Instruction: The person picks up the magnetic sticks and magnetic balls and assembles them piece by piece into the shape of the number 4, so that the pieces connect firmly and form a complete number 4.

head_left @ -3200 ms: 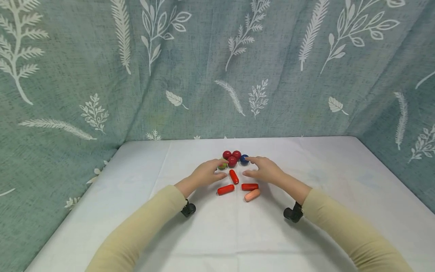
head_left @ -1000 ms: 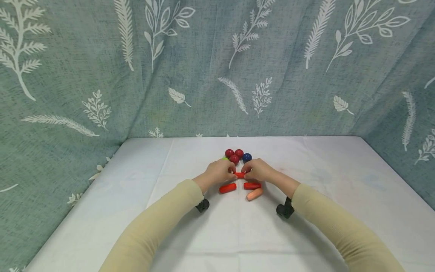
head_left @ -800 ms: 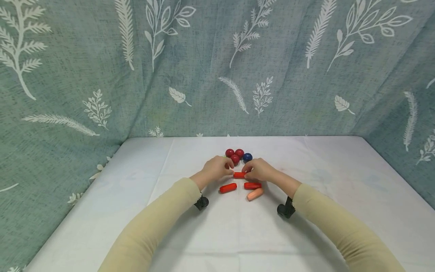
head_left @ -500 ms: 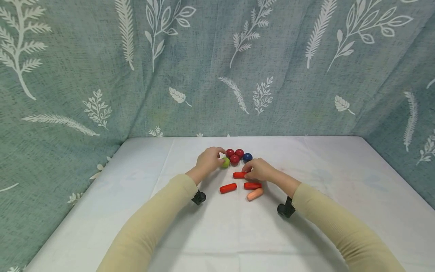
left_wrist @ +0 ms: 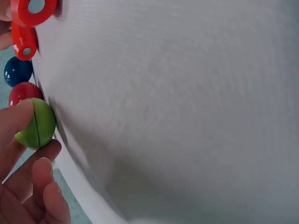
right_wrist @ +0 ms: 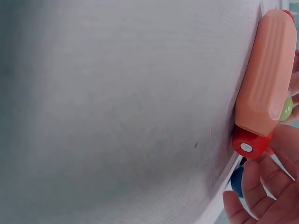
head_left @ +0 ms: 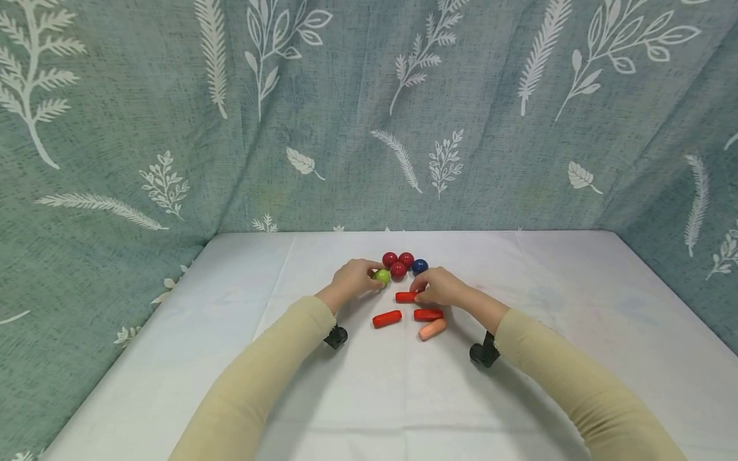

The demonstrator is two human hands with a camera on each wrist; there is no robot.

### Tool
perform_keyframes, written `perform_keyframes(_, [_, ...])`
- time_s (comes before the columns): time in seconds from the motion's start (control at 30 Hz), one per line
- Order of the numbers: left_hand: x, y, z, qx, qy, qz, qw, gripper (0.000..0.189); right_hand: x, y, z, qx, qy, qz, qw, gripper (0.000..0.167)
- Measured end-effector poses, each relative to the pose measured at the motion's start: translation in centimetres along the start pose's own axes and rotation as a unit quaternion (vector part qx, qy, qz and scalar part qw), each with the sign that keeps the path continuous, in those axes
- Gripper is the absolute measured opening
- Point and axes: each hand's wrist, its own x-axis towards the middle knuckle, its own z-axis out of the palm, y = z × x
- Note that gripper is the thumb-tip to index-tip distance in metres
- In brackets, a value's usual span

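Observation:
In the head view, a green ball [head_left: 382, 276] lies at the left of a small group of balls. My left hand [head_left: 353, 280] pinches it between thumb and fingers; a seam across the ball [left_wrist: 43, 123] shows in the left wrist view. My right hand [head_left: 442, 288] holds the right end of a red cylinder [head_left: 406, 297] that lies crosswise just in front of the balls. Its fingers cover that end. Three red balls [head_left: 398, 270] sit clustered at the back, with a dark blue ball [head_left: 419, 266] to their right.
Nearer to me lie a second red cylinder [head_left: 387, 319] on the left and a third red cylinder [head_left: 428, 315] on the right. An orange cylinder [head_left: 432, 329] rests against the third one. A white cloth covers the table [head_left: 369, 397]; a green leaf-patterned curtain [head_left: 346, 115] hangs behind.
The red cylinder has turned from lengthwise to crosswise between both hands. My left hand has then let go of it and moved back-left onto the green ball; the right hand stays on the cylinder.

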Motion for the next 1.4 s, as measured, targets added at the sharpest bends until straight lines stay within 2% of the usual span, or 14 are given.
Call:
perform_keyframes(0.33, [-0.7,0.1,-0.3,-0.03,-0.041,0.007,0.9987,0.041,0.2,0.2,-0.4,-0.036,-0.014,-0.024,0.999,0.019])
perform_keyframes(0.73, [-1.2,0.3,-0.3,-0.019,-0.05,0.03,0.9981,0.038,0.1,0.2,-0.4,-0.059,-0.009,-0.049,0.997,0.02])
perform_keyframes(0.93, [-1.5,0.4,-0.2,-0.022,-0.051,0.03,0.998,0.038,-0.2,0.3,-0.6,-0.048,0.0,-0.06,0.9971,0.021])
perform_keyframes(1.4, [-1.6,0.3,0.1,-0.03,-0.049,0.032,0.9979,0.036,-0.1,-0.3,-0.7,-0.027,0.001,-0.049,0.9984,0.022])
